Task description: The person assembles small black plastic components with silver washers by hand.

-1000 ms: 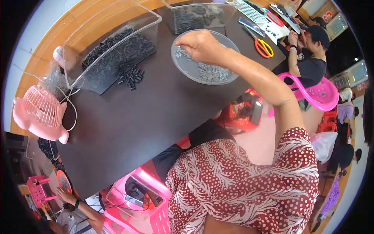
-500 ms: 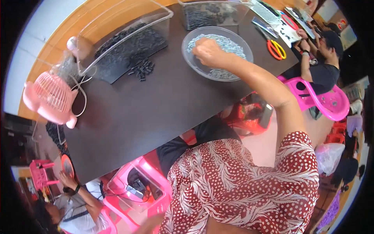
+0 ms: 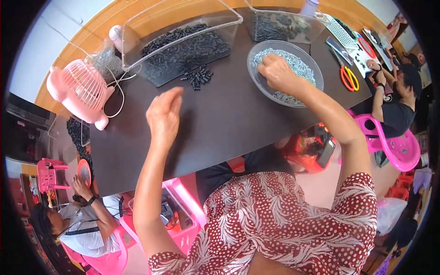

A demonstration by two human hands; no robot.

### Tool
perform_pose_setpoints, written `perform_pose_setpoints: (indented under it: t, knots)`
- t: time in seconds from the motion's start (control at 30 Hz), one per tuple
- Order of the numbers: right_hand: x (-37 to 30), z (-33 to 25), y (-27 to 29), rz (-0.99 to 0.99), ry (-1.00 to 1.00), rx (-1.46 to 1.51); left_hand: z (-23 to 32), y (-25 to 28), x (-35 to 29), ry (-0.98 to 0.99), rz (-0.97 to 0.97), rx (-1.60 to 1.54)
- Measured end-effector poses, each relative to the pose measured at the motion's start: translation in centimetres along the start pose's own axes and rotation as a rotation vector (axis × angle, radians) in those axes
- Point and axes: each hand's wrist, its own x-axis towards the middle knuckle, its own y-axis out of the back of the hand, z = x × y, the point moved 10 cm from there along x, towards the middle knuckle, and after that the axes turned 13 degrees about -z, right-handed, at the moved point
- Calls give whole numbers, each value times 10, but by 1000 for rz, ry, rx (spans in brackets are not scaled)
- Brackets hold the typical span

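Observation:
My right hand (image 3: 278, 73) is over a round translucent bowl (image 3: 255, 78) of small silvery metal pieces (image 3: 299, 68). Its fingers are curled together at the bowl's left part, and what they hold, if anything, is hidden. My left hand (image 3: 162, 114) hovers above the dark table (image 3: 215, 121), fingers stretched forward and slightly blurred, with nothing visible in them. Just beyond it lies a loose pile of short black cylindrical parts (image 3: 198, 77). Behind that pile stands a clear bin (image 3: 183, 52) holding many more such black parts.
A pink fan (image 3: 80, 89) with a white cord stands at the left. Another clear bin (image 3: 286, 30) sits behind the bowl. Orange-and-yellow-handled scissors (image 3: 349, 79) lie at the right. One person (image 3: 398, 107) sits at the right, another (image 3: 87, 224) at the lower left.
My left hand has come up from the lower edge to over the table near the black pile. My right hand stays at the bowl. The whole view has shifted.

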Motion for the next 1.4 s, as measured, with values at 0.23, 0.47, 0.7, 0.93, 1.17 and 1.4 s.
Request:
perform_pose_setpoints:
  t: [0.23,0.47,0.7,0.93,1.17,1.4]
  knots:
    - [-1,-2,-8,-17,10,-11,0,-54,51,-89,21,312]
    - [-2,6,-15,-41,-44,70,3,-88,68,-108,-133,439]
    - [-12,10,10,81,-132,229,-8,-70,64,-31,-48,200]
    - [-19,1,37,115,-358,1090,-15,-76,-1,461,-140,-1251]
    - [-3,-75,25,156,-204,1769,8,-91,-45,531,-27,-1756]
    - [2,-98,41,364,-112,1683,12,-86,-65,544,112,-1878]
